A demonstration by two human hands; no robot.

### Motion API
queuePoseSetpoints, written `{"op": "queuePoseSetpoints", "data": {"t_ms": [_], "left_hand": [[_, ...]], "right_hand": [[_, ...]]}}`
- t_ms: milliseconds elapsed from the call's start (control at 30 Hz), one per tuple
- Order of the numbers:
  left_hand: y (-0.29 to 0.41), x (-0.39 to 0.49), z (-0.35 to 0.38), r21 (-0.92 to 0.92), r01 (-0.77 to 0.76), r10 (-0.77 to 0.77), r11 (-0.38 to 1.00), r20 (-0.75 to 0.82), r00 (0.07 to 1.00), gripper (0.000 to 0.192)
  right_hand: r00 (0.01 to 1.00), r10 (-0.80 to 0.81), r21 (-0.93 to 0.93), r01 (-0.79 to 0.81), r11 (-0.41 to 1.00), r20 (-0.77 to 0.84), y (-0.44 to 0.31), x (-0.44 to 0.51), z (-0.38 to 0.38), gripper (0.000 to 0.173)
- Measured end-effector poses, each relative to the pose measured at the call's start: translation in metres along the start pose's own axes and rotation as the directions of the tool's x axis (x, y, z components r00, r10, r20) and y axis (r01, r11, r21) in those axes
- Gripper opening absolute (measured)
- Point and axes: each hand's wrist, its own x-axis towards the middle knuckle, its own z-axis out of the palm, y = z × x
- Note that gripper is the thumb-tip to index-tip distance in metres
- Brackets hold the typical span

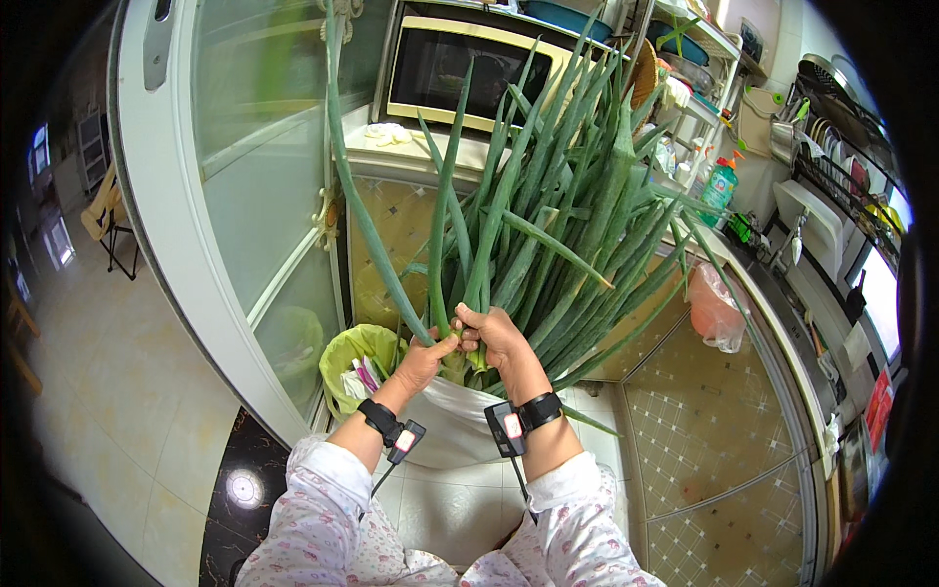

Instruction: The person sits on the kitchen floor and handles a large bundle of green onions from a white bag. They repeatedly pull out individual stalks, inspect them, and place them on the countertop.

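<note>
A large bunch of green onions stands upright in a white sack on the floor before me. My left hand grips one stalk near its pale base, and its long leaf bends up to the left. Close beside it, my right hand is closed on leaves at the same stalk's lower part, the fingertips of both hands nearly meeting. Exactly which leaves the right fingers hold is partly hidden. The roots and lower stems are out of sight inside the sack.
Left of the sack stands a bin with a yellow-green liner and some litter. A frosted glass door borders the left side. Behind the onions is a microwave oven. Cabinets and a pink plastic bag are at right.
</note>
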Motion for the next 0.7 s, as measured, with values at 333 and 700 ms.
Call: {"op": "queuePoseSetpoints", "data": {"t_ms": [333,700], "left_hand": [[0.007,0.000,-0.008,-0.004,0.083,-0.082,0.997,0.149,0.985,0.023],[0.007,0.004,-0.016,0.145,0.054,-0.052,0.988,-0.020,0.998,0.030]], "right_hand": [[0.898,0.242,0.252,-0.346,0.904,0.368,-0.002,0.014,-0.027,0.018],[0.955,-0.065,-0.016,0.073,0.997,0.289,-0.052,-0.038,-0.035,0.025]]}}
